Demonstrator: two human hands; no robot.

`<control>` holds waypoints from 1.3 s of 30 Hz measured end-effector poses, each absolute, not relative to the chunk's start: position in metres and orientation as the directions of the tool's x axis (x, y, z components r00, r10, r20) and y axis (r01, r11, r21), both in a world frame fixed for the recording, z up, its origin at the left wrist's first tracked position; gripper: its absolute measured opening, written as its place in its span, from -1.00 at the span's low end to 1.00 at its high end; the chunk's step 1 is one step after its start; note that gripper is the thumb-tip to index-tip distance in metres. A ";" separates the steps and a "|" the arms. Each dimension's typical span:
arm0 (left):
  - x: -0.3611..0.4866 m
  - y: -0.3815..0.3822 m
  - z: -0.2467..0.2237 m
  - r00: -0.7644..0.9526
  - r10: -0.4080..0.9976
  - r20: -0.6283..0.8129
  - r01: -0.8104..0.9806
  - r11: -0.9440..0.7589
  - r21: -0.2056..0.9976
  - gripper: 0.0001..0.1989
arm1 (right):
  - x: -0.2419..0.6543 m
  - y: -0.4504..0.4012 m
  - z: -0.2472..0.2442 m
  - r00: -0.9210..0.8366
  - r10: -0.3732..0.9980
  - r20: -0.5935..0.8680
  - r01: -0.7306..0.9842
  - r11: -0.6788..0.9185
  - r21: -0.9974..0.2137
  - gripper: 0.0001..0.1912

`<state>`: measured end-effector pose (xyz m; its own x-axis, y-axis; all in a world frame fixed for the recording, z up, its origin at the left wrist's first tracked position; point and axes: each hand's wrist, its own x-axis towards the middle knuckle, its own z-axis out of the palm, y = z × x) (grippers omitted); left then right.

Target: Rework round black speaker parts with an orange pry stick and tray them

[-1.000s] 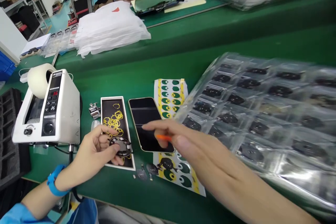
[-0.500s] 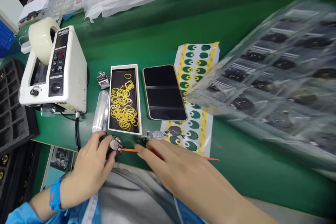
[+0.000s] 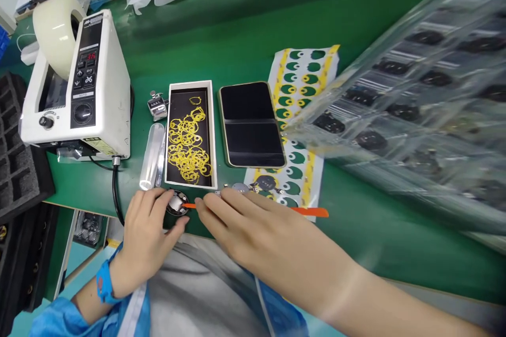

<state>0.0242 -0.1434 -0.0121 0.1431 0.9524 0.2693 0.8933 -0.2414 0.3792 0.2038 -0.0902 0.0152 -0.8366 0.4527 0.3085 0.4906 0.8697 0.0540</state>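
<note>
Bracketing the round part by the white box's near end: left hand has fingers at its rim, can't tell if thumb grips. Right hand pinches the orange stick, tip at part. I'd press lightly, rim braced.

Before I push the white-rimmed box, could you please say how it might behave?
The box probably won't tip, being low and broad. Its yellow rings, heaped loose, would likely slide; looking thin, they may bend easily.
</note>
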 end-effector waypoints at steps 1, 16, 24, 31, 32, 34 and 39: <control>0.024 -0.143 -0.012 0.142 0.953 0.268 0.888 -0.242 0.391 -0.73 | 0.203 -0.090 0.016 -0.843 0.443 0.305 0.482 0.874 0.064 -0.66; 0.023 -0.143 -0.015 0.131 0.955 0.266 0.838 -0.250 0.485 -0.73 | 0.210 -0.100 -0.014 -0.702 0.491 0.515 0.559 0.828 -0.027 -0.64; 0.021 -0.141 -0.010 0.164 0.969 0.185 0.851 -0.233 0.471 -0.70 | 0.213 -0.103 -0.030 -0.636 0.520 0.570 0.563 0.818 -0.117 -0.70; 0.021 -0.141 -0.010 0.135 0.972 0.193 0.827 -0.218 0.518 -0.74 | 0.214 -0.103 -0.026 -0.541 0.605 0.584 0.642 0.746 -0.178 -0.83; 0.021 -0.141 -0.011 0.130 0.971 0.199 0.827 -0.217 0.519 -0.75 | 0.213 -0.104 -0.024 -0.513 0.642 0.569 0.654 0.722 -0.225 -0.81; 0.021 -0.142 -0.012 0.123 0.970 0.212 0.826 -0.218 0.520 -0.76 | 0.208 -0.106 -0.020 -0.456 0.715 0.530 0.662 0.671 -0.336 -0.75; 0.021 -0.147 -0.018 0.113 0.961 0.251 0.820 -0.233 0.523 -0.74 | 0.185 -0.112 -0.018 -0.393 0.809 0.438 0.633 0.583 -0.510 -0.70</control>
